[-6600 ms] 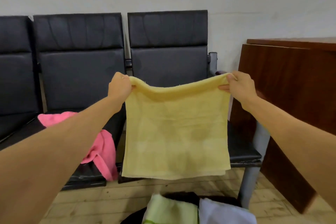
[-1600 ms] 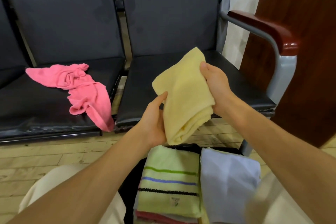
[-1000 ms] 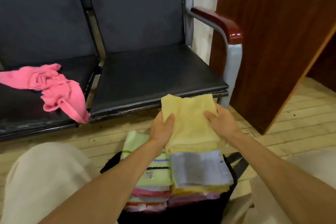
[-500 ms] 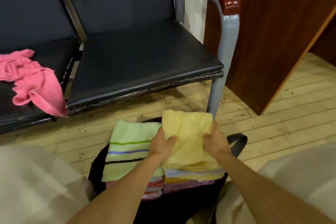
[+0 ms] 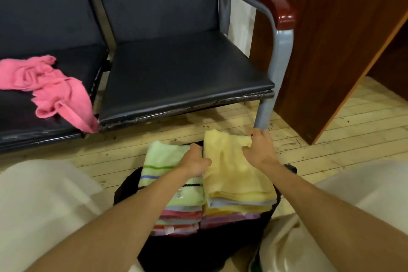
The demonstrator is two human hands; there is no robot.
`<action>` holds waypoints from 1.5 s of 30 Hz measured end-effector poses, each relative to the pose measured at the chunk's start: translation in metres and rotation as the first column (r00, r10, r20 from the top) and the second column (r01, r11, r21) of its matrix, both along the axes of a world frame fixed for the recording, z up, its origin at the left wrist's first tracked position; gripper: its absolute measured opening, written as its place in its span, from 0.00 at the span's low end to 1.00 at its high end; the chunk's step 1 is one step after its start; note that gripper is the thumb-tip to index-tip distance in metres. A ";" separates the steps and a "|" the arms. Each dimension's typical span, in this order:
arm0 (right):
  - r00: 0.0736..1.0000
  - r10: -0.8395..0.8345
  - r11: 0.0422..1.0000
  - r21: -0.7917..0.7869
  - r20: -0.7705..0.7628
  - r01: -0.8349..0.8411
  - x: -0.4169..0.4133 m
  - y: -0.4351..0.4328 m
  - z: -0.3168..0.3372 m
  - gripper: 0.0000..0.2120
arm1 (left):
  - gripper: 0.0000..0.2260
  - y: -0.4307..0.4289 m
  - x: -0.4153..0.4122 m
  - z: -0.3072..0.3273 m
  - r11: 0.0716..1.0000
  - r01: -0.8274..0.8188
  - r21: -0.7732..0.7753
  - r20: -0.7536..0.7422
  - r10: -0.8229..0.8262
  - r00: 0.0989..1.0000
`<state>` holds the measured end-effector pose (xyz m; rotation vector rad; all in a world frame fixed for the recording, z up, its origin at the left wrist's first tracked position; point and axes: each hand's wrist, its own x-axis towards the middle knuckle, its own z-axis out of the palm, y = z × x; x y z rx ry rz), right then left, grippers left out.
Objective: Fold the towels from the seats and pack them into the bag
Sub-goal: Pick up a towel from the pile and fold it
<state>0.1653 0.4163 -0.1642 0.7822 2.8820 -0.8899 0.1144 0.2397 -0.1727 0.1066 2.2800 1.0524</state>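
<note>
Wooden floor (image 5: 353, 130) carries the black bag (image 5: 198, 247), with the folded yellow towel (image 5: 231, 174) topping its right stack. Left hand (image 5: 195, 161) and right hand (image 5: 260, 150) lie open on the towel's edges, seemingly pressing rather than gripping. Pink towel (image 5: 50, 86) lies crumpled on the seat (image 5: 33, 121).

Folded yellow towel (image 5: 234, 168) on the bag's (image 5: 198, 247) right stack.
Both hands rest on it; pink towel (image 5: 50, 88) lies crumpled on the far-left seat (image 5: 17, 117).

The left hand (image 5: 195, 160) is covering part of the green towel (image 5: 163, 157), and its fingertips are lying out of sight at the yellow towel's (image 5: 234, 174) edge. The bag (image 5: 198, 247) is showing only in part, between the knees. The pink towel (image 5: 47, 86) is running off the left edge. The seat backs are cut off by the top edge.
</note>
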 end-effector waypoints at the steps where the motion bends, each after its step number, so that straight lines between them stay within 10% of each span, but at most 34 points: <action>1: 0.998 0.065 0.998 -0.020 -0.026 -0.065 -0.004 -0.004 0.011 0.23 | 0.22 -0.008 -0.003 0.007 1.000 -0.001 0.028 -0.002 0.001 1.000; 8: 0.912 0.240 0.957 -0.078 -0.333 -0.280 -0.053 -0.067 0.087 0.13 | 0.05 -0.079 -0.041 0.079 0.991 -0.006 0.131 -0.154 0.027 0.988; 20: 0.797 0.461 0.778 -0.255 -0.389 -0.574 -0.150 -0.213 0.113 0.13 | 0.15 -0.228 -0.104 0.137 0.800 -0.442 0.406 -0.261 0.565 0.782; 32: 0.515 0.829 0.549 0.133 -0.219 -0.826 -0.226 -0.339 0.079 0.14 | 0.15 -0.294 -0.100 0.137 0.534 -0.662 0.526 -0.183 0.831 0.525; 34: 0.565 0.820 0.573 0.157 -0.098 -0.804 -0.231 -0.343 0.067 0.24 | 0.09 -0.294 -0.104 0.135 0.531 -0.663 0.528 -0.180 0.832 0.524; 45: 0.723 0.684 0.727 0.154 -0.095 -0.669 -0.215 -0.316 0.108 0.09 | 0.04 -0.271 -0.113 0.138 0.455 -0.722 0.521 0.007 0.844 0.537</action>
